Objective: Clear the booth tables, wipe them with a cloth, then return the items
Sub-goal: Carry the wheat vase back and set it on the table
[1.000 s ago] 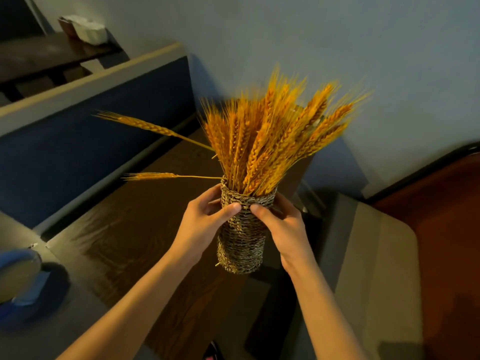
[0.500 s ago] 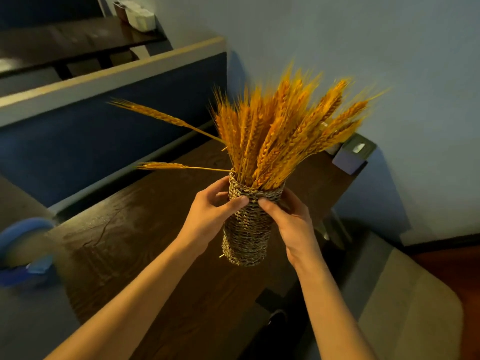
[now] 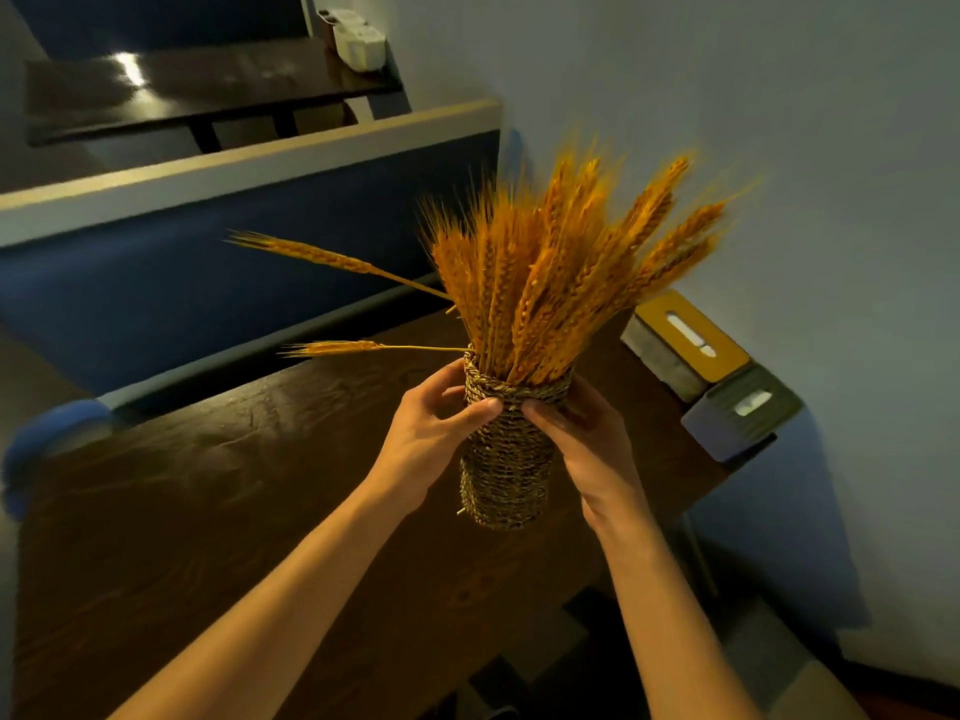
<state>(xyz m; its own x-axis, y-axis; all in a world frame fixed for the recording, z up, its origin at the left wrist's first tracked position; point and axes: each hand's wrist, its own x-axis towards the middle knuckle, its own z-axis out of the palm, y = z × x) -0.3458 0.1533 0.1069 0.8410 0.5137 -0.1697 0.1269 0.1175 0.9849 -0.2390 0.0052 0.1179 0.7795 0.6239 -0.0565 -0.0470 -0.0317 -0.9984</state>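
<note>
**Wheat vase now out over the table, boxes by the wall in view**

Since a second ago the whole view has swung round: the woven vase (image 3: 506,459) with its dried wheat (image 3: 561,283) sat over the table's near edge and the seat before, and now it hangs out over the middle of the dark wooden table (image 3: 208,511). Can't tell if its base is touching the wood or just above it, looks held up to me. It stands pretty much upright, same as before.

Grip hasn't changed. The left hand (image 3: 431,439) and right hand (image 3: 587,439) are both wrapped round the upper part of the vase, just under the rim, fingers clamped on the weave with the two thumbs nearly meeting at the front. Two loose stalks still stick out sideways to the left.

New stuff showing up: a yellow-topped box (image 3: 685,340) and a grey-purple box (image 3: 743,413) side by side at the table's far right end against the wall (image 3: 727,96), well apart from the vase. A second ago neither showed; half a second ago only one did.

The blue booth back (image 3: 208,283) runs behind the table, and the next table (image 3: 208,90) beyond it, with a white container (image 3: 358,41) at its end, is showing a lot more of itself now.
</note>
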